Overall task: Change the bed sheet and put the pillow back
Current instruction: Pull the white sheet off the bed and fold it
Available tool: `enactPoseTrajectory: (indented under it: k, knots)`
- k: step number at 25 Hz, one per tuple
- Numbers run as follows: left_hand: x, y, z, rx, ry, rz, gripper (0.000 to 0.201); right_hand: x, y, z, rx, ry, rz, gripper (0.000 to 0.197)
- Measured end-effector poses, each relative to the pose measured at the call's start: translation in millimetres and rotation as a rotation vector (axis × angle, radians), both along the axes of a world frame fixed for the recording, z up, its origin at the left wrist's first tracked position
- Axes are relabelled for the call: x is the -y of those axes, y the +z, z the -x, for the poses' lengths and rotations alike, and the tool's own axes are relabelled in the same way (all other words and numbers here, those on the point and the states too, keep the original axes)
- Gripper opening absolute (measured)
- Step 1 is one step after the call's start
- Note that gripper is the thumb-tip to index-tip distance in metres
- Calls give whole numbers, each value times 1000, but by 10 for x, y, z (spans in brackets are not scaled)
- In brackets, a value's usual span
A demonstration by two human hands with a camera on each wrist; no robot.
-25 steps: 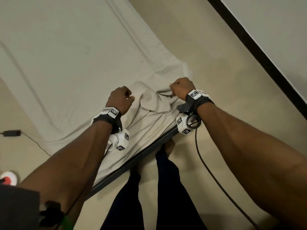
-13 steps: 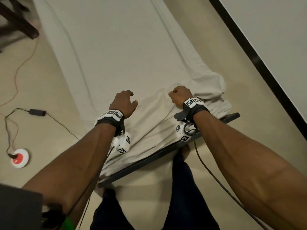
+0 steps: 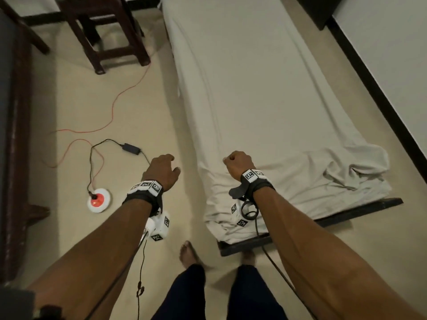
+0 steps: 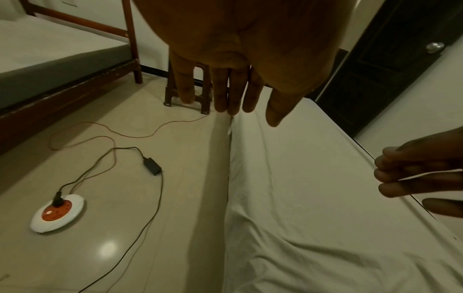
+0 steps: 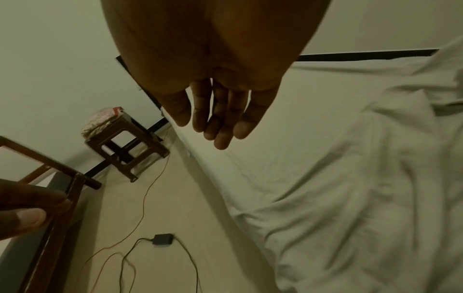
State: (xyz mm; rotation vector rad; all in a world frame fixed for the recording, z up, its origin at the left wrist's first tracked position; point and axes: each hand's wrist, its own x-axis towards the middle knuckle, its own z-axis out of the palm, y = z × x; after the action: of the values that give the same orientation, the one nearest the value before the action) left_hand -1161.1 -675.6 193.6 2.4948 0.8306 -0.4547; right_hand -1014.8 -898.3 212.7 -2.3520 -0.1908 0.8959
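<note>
A pale bed sheet [image 3: 258, 107] lies spread along the narrow bed, flat further up and rumpled at the near end [image 3: 335, 181]. My right hand [image 3: 235, 163] hovers over the sheet's near left part. In the right wrist view its fingers [image 5: 213, 119] hang relaxed and hold nothing. My left hand [image 3: 163, 168] is off the bed, above the floor beside its left edge. Its fingers [image 4: 225, 95] hang straight and empty. I see no pillow on the bed. A patterned bundle [image 5: 105, 119] sits on the stool; I cannot tell what it is.
The dark bed frame [image 3: 346, 213] juts out at the near end, by my bare feet. Left of the bed lie a red-and-white socket disc [image 3: 99, 199], a black adapter [image 3: 131, 147] and an orange cable [image 3: 120, 95]. A dark wooden stool [image 3: 108, 35] stands further back, a second bed [image 4: 50, 65] at far left.
Both hands have let go of the bunched near end of the sheet. The left hand has moved left, off the bed. The view now takes in the whole bed.
</note>
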Motion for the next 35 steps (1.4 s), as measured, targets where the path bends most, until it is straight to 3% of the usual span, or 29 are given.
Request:
enactPoseTrajectory:
  k: [5, 10, 17, 22, 31, 35]
  knots:
    - [-896, 120, 158, 54, 112, -25, 62, -1029, 229, -99, 40, 90, -35, 25]
    - [-1687, 86, -343, 8, 88, -32, 72, -1674, 335, -651, 125, 116, -4, 25]
    - [-2676, 363, -1828, 90, 77, 8, 70, -2658, 427, -2004, 178, 118, 84, 30]
    - [-3411, 597, -3008, 122, 38, -1, 70, -3653, 562, -2924, 206, 145, 79, 34]
    - [-5235, 579, -5094, 167, -88, 3, 57, -5567, 466, -4516, 232, 89, 105, 39]
    - [-6038, 544, -5766, 141, -144, 1, 58, -6252, 500, -5111, 221, 15, 109, 40]
